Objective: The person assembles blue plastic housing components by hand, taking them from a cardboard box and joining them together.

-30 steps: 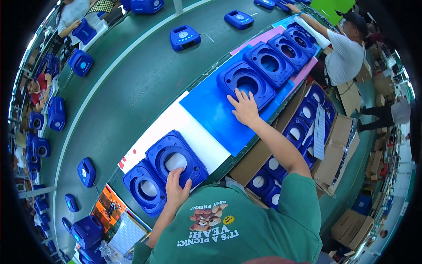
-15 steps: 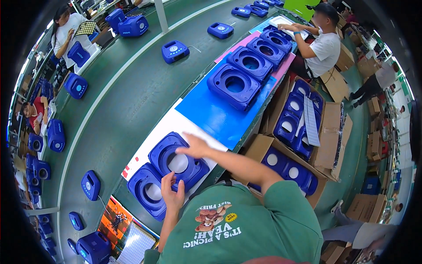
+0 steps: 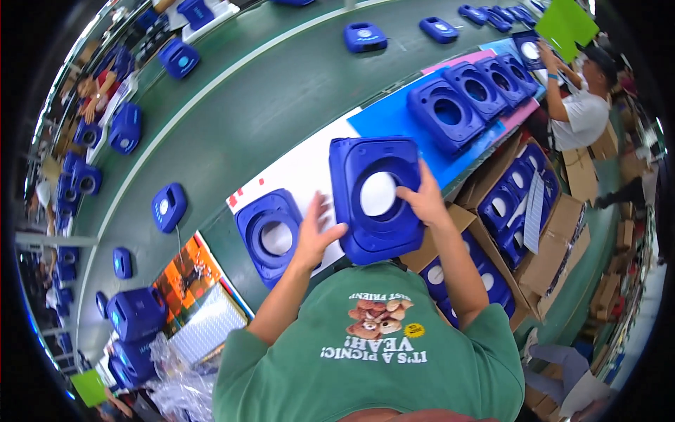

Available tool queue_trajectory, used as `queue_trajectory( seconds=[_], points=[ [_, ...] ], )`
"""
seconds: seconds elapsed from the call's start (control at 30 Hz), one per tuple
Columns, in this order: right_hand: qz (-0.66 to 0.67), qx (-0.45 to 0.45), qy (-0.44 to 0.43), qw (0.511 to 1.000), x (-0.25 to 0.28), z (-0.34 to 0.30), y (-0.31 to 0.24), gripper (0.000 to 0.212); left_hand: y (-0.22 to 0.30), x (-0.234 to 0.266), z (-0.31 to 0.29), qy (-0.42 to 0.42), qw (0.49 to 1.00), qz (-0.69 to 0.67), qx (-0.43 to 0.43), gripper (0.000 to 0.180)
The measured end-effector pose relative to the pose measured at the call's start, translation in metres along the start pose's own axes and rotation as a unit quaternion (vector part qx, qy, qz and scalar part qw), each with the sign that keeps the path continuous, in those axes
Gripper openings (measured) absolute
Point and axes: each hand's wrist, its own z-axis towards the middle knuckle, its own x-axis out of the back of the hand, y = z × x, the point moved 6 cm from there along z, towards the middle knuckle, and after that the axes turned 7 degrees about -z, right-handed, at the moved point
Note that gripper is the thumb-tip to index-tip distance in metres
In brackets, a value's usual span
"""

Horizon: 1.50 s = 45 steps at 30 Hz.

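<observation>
A blue plastic housing (image 3: 351,211) with a large round opening is raised in front of me, tilted. My right hand (image 3: 424,200) grips its right edge, the thumb at the rim of the opening and the fingers partly hidden behind. Beside its lower left edge is my left hand (image 3: 314,235), fingers spread and thumb pointing at the housing; whether the thumb touches it I cannot tell. A second blue housing (image 3: 246,221) with the same kind of opening lies on the white sheet (image 3: 299,169), just left of my left hand.
Several blue housings (image 3: 443,112) stand in a row on a blue sheet (image 3: 383,123) beyond. Open cardboard boxes (image 3: 545,281) with housings are at my right. A green conveyor belt (image 3: 232,133) carries finished-looking blue units (image 3: 169,207). A co-worker (image 3: 580,105) sits at the far right.
One housing has come up off the white sheet and turned more upright. My right hand has gone from its upper edge to a hold on its right side. The view has also shifted.
</observation>
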Motion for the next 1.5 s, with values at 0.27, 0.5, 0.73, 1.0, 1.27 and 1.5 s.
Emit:
queue_trajectory(
  seconds=[0.27,0.5,0.73,1.0,1.27,1.5],
  points=[
    [-0.016,0.048,0.039,0.998,0.014,-0.035,-0.052,0.077,0.038,-0.046,0.02,-0.032,0.991,-0.12,-0.054,0.075],
    [0.275,-0.02,-0.07,0.959,0.02,-0.053,-0.011,0.059,0.022,-0.034,0.018,-0.04,0.969,-0.229,0.085,0.058],
    [-0.238,0.203,0.141,0.939,0.019,-0.044,-0.098,0.066,0.036,-0.042,0.018,-0.027,0.991,-0.13,0.019,0.066],
    [-0.477,0.263,0.273,0.793,-0.011,0.002,-0.166,0.083,0.059,-0.067,0.013,-0.089,0.988,-0.033,-0.125,0.081],
    [-0.456,0.163,0.249,0.839,0.076,0.001,-0.062,0.07,0.034,-0.024,0.028,-0.066,0.967,-0.234,0.077,0.054],
    [-0.385,0.336,0.018,0.859,0.018,-0.052,-0.126,0.053,0.017,-0.029,0.033,-0.049,0.9,-0.372,0.223,0.036]
  ],
)
